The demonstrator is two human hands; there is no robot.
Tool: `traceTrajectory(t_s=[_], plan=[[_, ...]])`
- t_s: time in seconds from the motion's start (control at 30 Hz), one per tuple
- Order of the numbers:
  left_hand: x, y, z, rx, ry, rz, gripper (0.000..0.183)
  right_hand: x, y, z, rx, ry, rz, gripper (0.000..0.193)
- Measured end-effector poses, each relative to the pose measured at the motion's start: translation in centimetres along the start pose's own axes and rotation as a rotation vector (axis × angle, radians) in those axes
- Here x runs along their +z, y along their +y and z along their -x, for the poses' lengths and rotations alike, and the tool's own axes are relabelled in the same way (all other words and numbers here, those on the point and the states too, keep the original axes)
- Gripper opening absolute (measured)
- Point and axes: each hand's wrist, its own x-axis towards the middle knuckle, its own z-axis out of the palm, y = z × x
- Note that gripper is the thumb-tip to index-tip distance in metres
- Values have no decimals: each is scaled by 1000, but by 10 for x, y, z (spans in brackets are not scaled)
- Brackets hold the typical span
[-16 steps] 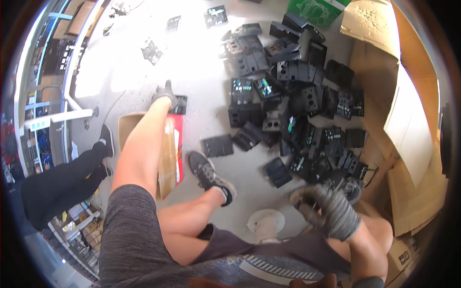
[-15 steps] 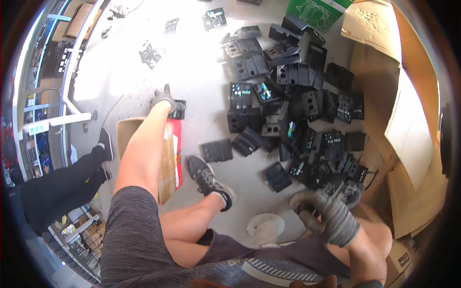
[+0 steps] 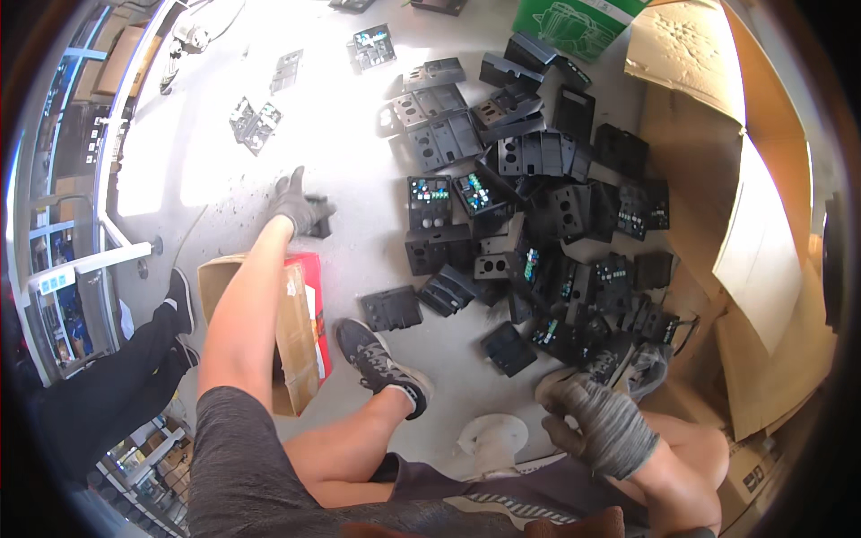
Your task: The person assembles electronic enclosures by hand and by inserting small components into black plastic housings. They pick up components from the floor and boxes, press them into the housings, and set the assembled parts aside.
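My left hand, in a grey glove, reaches out beyond the near carton with its fingers spread. A dark patch lies at the edge of its palm; whether this is a black part or the glove is hard to tell. My right hand, also gloved, is held over my right knee with its fingers curled inward. What lies inside its curl, if anything, is hidden. Between my hands and farther out, black plastic housings are heaped on the floor, several showing circuit boards.
Large opened cardboard stands to the right, and a green box at the far side. A few loose housings lie at the far left. Shelving and another person's legs are on the left. A pale round base is below me.
My view has shifted, so the heap appears lower and farther left. My left hand's fingers have spread and it covers where a black housing showed beside it. My right hand stays curled.
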Motion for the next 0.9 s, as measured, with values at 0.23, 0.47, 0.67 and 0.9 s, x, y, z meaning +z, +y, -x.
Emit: traceTrajectory(t_s=[0.23,0.47,0.67,0.9], plan=[[-85,127,189,601,-1164,1320,125,-27,-35,-8,-6,272,-483,44],[-106,182,371,815,-1076,1396,134,-26,-58,14,-83,-58,-1059,58],[-113,206,454,1347,49,66,133,-18,-56,37,-247,-357,-1665,65],[-89,216,466,1301,310,81,155,-20,-51,48,-408,-166,-1425,48]])
